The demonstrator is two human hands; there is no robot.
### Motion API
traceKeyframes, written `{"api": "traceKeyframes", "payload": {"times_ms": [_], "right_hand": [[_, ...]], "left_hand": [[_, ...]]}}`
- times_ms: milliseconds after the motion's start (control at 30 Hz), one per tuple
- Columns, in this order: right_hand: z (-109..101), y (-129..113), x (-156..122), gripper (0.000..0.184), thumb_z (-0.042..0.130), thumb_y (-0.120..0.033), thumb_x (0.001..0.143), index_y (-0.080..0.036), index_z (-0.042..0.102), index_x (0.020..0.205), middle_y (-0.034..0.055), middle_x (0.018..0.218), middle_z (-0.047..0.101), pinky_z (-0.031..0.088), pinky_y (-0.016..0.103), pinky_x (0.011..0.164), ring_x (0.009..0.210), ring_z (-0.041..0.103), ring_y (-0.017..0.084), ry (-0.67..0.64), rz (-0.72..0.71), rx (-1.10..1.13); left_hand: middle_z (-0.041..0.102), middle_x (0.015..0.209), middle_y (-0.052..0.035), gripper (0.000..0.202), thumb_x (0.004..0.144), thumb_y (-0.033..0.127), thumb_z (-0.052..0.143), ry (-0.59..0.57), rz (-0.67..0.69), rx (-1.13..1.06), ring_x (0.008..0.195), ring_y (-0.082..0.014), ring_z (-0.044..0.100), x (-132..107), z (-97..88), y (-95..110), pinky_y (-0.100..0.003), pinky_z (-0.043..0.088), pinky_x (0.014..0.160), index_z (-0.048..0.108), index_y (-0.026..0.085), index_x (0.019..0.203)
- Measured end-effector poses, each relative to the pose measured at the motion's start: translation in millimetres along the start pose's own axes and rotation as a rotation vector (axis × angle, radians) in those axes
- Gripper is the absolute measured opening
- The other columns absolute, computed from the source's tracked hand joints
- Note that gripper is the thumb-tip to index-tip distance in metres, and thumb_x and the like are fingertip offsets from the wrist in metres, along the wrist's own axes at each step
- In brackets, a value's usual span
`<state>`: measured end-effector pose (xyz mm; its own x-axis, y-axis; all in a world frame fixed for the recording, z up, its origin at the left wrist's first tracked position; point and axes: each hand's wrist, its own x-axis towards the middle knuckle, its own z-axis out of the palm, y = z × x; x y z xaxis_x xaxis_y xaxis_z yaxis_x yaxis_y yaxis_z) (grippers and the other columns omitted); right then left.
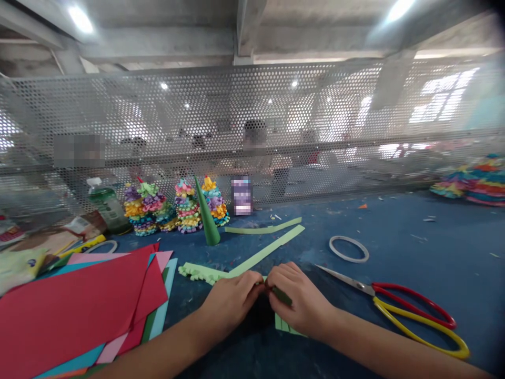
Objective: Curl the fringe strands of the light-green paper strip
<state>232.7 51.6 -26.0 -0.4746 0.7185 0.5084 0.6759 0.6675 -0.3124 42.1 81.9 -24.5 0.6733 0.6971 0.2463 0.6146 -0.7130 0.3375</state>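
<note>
My left hand [231,302] and my right hand [302,300] meet over the blue table [414,247], both closed in a pinch on a light green paper strip [268,250]. The strip runs up and right from my fingers. Its curled, fringed end [197,272] lies just left of my left hand. A dark green thin stick-like piece [282,296] shows under my right fingers. Another bit of green paper [284,325] sticks out below my right hand.
A stack of red, pink, green and blue paper sheets [79,305] lies at left. Scissors with red and yellow handles [410,308] lie at right, a tape ring [349,248] behind them. A green cone [207,221], colourful paper trees [187,208], a second green strip [264,228] and a bottle [106,205] stand before the perforated screen; people sit beyond it.
</note>
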Motion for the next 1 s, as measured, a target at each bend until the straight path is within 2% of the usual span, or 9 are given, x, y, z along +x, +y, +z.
{"api": "traceKeyframes", "payload": {"times_ms": [367, 700, 1000], "right_hand": [[0.0, 2.0, -0.1, 0.007, 0.047, -0.012, 0.081, -0.018, 0.049, 0.079, 0.0015, 0.075, 0.055, 0.031, 0.03, 0.068, 0.071, 0.046, 0.016, 0.009, -0.013, 0.014], [-0.2, 2.2, 0.3, 0.007, 0.047, -0.012, 0.083, -0.018, 0.049, 0.079, 0.0014, 0.076, 0.055, 0.031, 0.03, 0.069, 0.072, 0.046, 0.016, -0.002, -0.007, 0.013], [0.1, 1.6, 1.4, 0.008, 0.045, -0.013, 0.084, -0.018, 0.047, 0.079, 0.0016, 0.076, 0.055, 0.031, 0.031, 0.069, 0.073, 0.046, 0.016, 0.003, -0.007, 0.01]], "left_hand": [[0.063, 0.083, 0.0011, 0.023, 0.094, 0.039, 0.036, 0.003, -0.058, -0.206, 0.074, -0.0139, 0.06, 0.1, -4.3, -1.0, -0.022, 0.042, 0.065, 0.051, 0.021, 0.096], [0.061, 0.079, 0.0025, 0.02, 0.094, 0.037, 0.037, 0.028, -0.045, -0.217, 0.069, -0.0128, 0.058, -1.5, -3.0, -2.0, -0.021, 0.039, 0.061, 0.049, 0.021, 0.093], [0.061, 0.082, 0.0013, 0.023, 0.095, 0.037, 0.033, -0.016, -0.036, -0.227, 0.074, -0.014, 0.059, -0.1, -5.8, -0.3, -0.022, 0.041, 0.066, 0.051, 0.022, 0.095]]}}
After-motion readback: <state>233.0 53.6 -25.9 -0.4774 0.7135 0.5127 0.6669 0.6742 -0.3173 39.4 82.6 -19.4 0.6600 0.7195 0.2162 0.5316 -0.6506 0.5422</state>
